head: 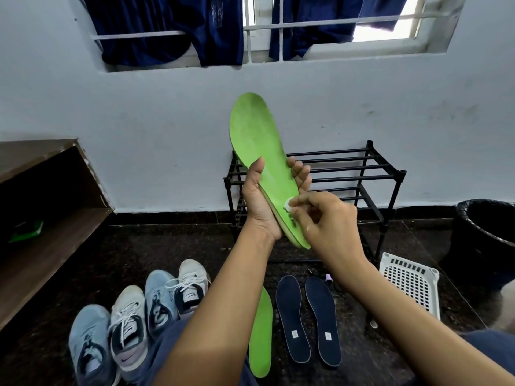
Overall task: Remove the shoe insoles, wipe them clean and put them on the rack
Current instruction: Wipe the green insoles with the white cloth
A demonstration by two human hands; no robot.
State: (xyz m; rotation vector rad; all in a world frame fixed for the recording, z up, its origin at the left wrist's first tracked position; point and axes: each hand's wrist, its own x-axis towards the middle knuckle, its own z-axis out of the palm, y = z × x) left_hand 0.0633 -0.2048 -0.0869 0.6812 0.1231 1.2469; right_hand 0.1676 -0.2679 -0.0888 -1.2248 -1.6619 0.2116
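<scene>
At frame centre the left hand grips a smooth green foam insole, toe up, while the right hand pinches a crumpled white wipe against its heel. Behind stands a black tubular rack. Two navy insoles lie on the speckled floor; their white labels are unreadable.

a home: shoe rack, laundry on window bars.

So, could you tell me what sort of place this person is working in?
Probably a home entryway or utility corner: a black shoe rack stands against the wall, sneakers sit on the dark stone floor, and blue clothes hang on the window grille.
</scene>
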